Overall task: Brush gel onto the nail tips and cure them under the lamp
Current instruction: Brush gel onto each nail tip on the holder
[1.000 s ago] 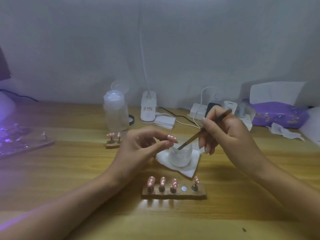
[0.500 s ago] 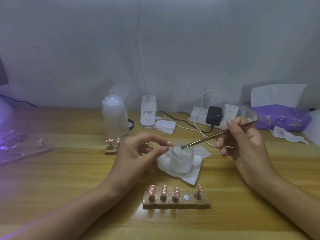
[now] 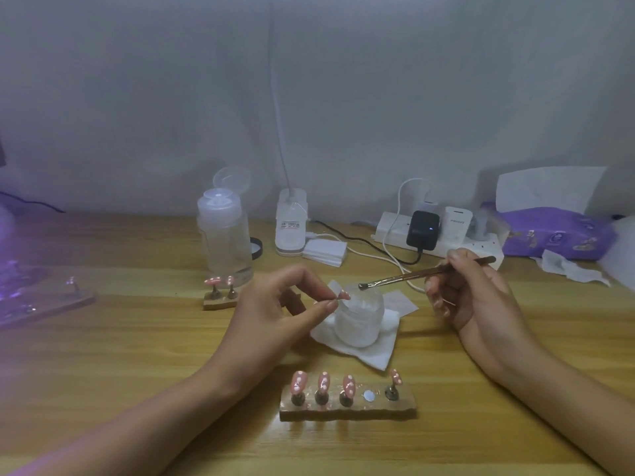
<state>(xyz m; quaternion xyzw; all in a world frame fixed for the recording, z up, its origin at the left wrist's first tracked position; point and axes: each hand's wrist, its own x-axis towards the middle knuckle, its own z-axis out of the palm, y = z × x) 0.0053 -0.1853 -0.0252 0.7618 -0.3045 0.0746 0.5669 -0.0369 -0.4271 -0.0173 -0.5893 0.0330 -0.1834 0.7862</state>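
Standing near table's front edge: wooden holder (image 3: 347,407) with four pink nail tips (image 3: 298,381) upright, one stud bare. Behind it, left hand (image 3: 275,314) pinching a single nail tip (image 3: 343,296) between thumb and forefinger. Right hand (image 3: 470,297) curled round brush (image 3: 422,273), bristles just above frosted jar (image 3: 359,321) on white wipe (image 3: 381,353). Farther back, small holder (image 3: 220,300), pump bottle (image 3: 225,235), then power strip (image 3: 453,235) along rear edge.

- The left hand (image 3: 271,314) and right hand (image 3: 474,297) were bare.
- Both forearms ran bare to the frame's lower edge.
- The right hand's fingers (image 3: 435,298) had long, pale, glossy nails.
- The left hand's own nails were too blurred to tell.
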